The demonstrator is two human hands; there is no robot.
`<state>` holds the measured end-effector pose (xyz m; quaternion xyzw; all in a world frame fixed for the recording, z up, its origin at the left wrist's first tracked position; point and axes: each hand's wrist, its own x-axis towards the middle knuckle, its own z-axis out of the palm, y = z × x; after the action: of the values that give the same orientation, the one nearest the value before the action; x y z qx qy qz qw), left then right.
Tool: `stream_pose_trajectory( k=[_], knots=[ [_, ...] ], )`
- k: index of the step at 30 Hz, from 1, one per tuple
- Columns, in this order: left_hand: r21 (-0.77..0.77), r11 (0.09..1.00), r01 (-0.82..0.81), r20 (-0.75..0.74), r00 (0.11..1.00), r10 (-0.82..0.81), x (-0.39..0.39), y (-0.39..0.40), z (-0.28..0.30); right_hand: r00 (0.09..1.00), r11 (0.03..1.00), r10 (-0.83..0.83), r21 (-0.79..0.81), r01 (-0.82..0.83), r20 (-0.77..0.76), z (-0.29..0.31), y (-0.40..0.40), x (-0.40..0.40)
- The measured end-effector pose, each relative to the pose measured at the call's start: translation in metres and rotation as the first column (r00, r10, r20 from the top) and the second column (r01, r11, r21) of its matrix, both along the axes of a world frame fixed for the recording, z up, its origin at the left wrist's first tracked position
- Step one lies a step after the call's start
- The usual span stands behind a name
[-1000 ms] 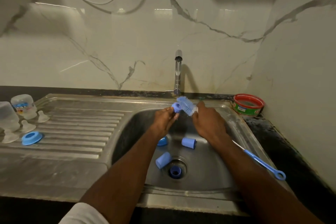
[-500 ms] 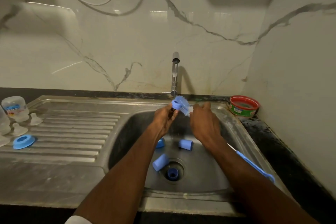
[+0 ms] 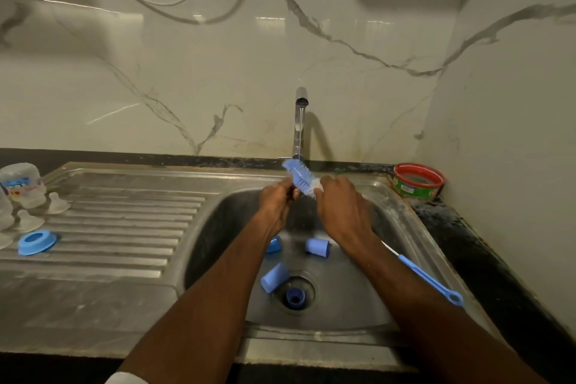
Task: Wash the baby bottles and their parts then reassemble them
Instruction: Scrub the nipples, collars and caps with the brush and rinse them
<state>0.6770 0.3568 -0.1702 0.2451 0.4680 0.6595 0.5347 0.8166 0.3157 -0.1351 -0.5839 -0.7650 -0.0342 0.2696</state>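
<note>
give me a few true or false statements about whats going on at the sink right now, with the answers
1. Both hands are over the sink basin at the brush head. True.
2. The tap is turned off. False: a thin stream of water runs from it.
3. A blue ring lies on the drainboard. True.
4. The sink basin holds no bottle parts. False: blue caps lie near the drain.
5. The red tub sits left of the sink. False: it sits on the right, by the wall.
</note>
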Motion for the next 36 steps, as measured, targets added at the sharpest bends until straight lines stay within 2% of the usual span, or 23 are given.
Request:
stream_pose_trajectory(
  k=[4,6,8,10,14,16,18,20,23,25,27,30,33,34,36],
  knots=[
    [0.019,0.988,0.151,-0.167,0.975,-0.146,0.011,-0.009,-0.005,0.998,0.998,-0.056,-0.04,0.055,-0.029,0.009,0.01,-0.002],
    [0.063,0.994,0.092,-0.242,0.968,-0.074,0.009,-0.012,-0.004,0.997,0.997,-0.071,-0.027,0.071,0.002,0.01,0.01,-0.001],
    [0.074,0.996,-0.051,-0.27,0.96,0.069,0.003,-0.013,-0.002,0.997,0.998,-0.058,0.003,0.058,0.044,0.008,0.003,0.001],
    [0.098,0.991,-0.095,-0.289,0.95,0.119,-0.003,-0.012,-0.004,0.994,0.999,-0.032,0.016,0.03,0.101,0.002,-0.004,0.0],
    [0.206,0.976,0.076,-0.453,0.891,0.026,-0.001,-0.019,-0.004,0.999,0.999,-0.028,0.039,0.026,0.043,0.005,-0.002,0.001],
    [0.269,0.958,0.102,-0.482,0.875,0.042,0.001,-0.021,-0.002,0.999,0.998,-0.041,0.039,0.04,0.012,0.01,0.003,0.002],
    [0.275,0.961,-0.03,-0.458,0.875,0.158,-0.001,-0.018,0.001,0.998,0.998,-0.052,0.021,0.051,0.02,0.011,0.005,0.003],
    [0.242,0.951,-0.193,-0.367,0.889,0.274,-0.01,-0.014,0.003,0.997,0.999,-0.03,-0.021,0.032,0.07,0.006,0.004,0.005],
    [0.167,0.947,-0.274,-0.329,0.89,0.316,-0.018,-0.01,0.001,0.999,0.999,-0.035,-0.026,0.036,0.037,-0.001,0.001,0.006],
    [0.157,0.956,-0.247,-0.344,0.894,0.288,-0.015,-0.011,-0.002,0.999,0.998,-0.05,0.036,0.05,-0.004,0.001,-0.001,0.003],
    [0.174,0.979,-0.109,-0.37,0.914,0.168,-0.007,-0.015,-0.002,1.0,0.996,-0.019,0.088,0.017,0.018,0.003,-0.001,-0.003],
    [0.21,0.974,0.084,-0.283,0.959,-0.021,0.003,-0.02,0.001,1.0,0.992,-0.019,0.124,0.017,0.008,0.005,0.002,-0.009],
    [0.239,0.968,0.072,-0.231,0.973,-0.015,0.003,-0.021,0.005,0.999,0.989,-0.045,0.142,0.045,0.0,0.008,0.004,-0.006],
    [0.252,0.967,0.044,-0.164,0.986,-0.002,0.002,-0.021,0.006,0.999,0.988,-0.048,0.145,0.048,0.001,0.008,0.004,-0.005],
    [0.237,0.97,-0.047,0.078,0.997,0.03,0.0,-0.019,0.01,0.999,0.988,-0.032,0.152,0.029,0.017,0.007,0.002,-0.003]
  ],
)
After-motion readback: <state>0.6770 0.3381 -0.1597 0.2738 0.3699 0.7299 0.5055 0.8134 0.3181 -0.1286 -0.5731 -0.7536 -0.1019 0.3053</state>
